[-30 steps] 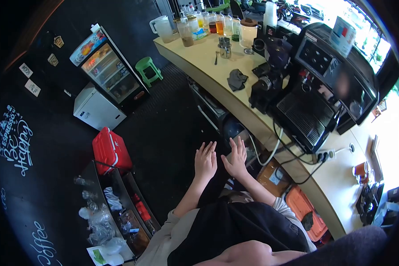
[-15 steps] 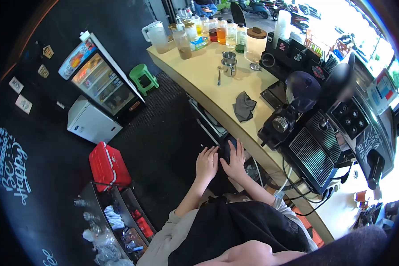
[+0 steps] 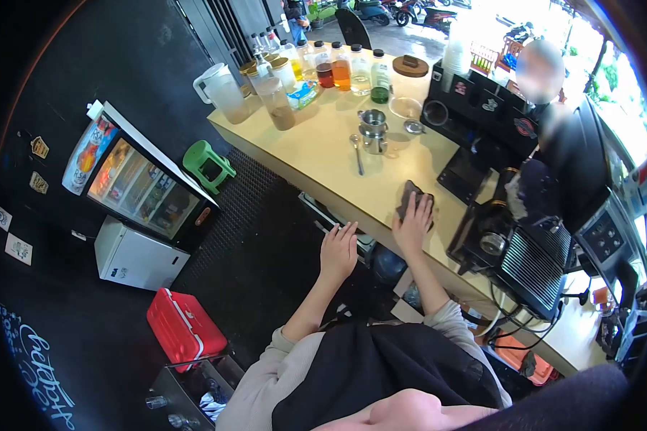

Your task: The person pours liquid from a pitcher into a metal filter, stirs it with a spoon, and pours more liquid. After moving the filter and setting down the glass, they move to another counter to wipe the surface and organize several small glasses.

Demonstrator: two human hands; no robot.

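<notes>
My right hand (image 3: 413, 224) lies on a dark grey cloth (image 3: 407, 194) near the front edge of the counter. Its fingers are stretched out over the cloth and cover much of it. My left hand (image 3: 338, 253) hovers in front of the counter edge, fingers extended, holding nothing. Beyond the cloth stand a small metal drip filter on a cup (image 3: 373, 131) and a spoon (image 3: 357, 156). To the right of my right hand sits an espresso machine (image 3: 535, 262) with a slatted drip tray.
Along the counter's far end (image 3: 295, 147) are a white pitcher (image 3: 224, 97), a jug of brown liquid (image 3: 275, 108) and several syrup bottles (image 3: 341, 70). A glass jar with a wooden lid (image 3: 410, 66) stands by a black organiser (image 3: 482, 104). A red cooler (image 3: 185, 327) is on the floor.
My right hand has moved forward and right, from the air before the counter onto the cloth. The hands have separated. The view has shifted, and a person beyond the counter has come into sight.
</notes>
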